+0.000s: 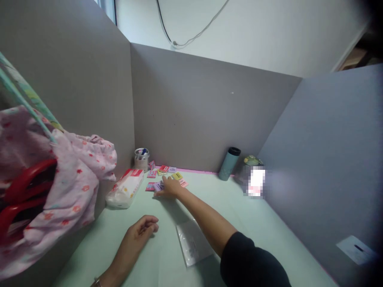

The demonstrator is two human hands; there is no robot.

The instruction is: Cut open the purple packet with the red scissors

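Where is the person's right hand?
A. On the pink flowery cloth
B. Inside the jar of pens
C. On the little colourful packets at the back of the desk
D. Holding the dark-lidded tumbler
C: the right hand reaches across the desk and rests on the small colourful packets, while the tumbler, the jar of pens and the pink flowery cloth stand apart from it, untouched.

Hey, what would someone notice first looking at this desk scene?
Likely the right hand stretched far across the pale green desk onto a scatter of small colourful packets near the back wall. The left hand rests loosely curled nearer, and pink flowered cloth hangs at the left.
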